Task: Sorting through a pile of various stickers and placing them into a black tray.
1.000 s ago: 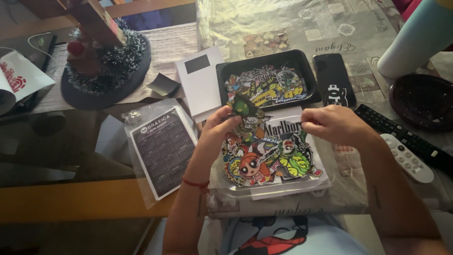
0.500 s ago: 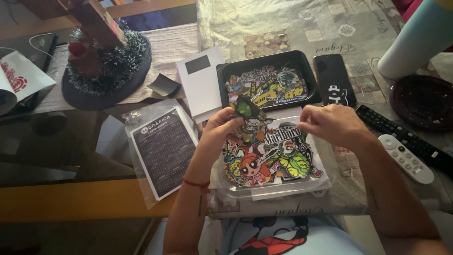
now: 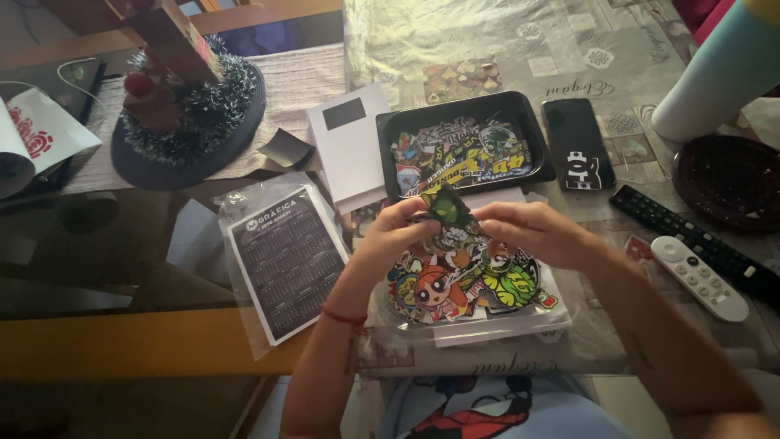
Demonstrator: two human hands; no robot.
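From the head camera, the left hand and right hand pinch one sticker between closed fingertips. The sticker's long axis seems to run up-left to down-right, though blur hides its outline. It is glossy, dark with green. Just below the fingers lies a colourful sticker pile; beyond them, a black tray.
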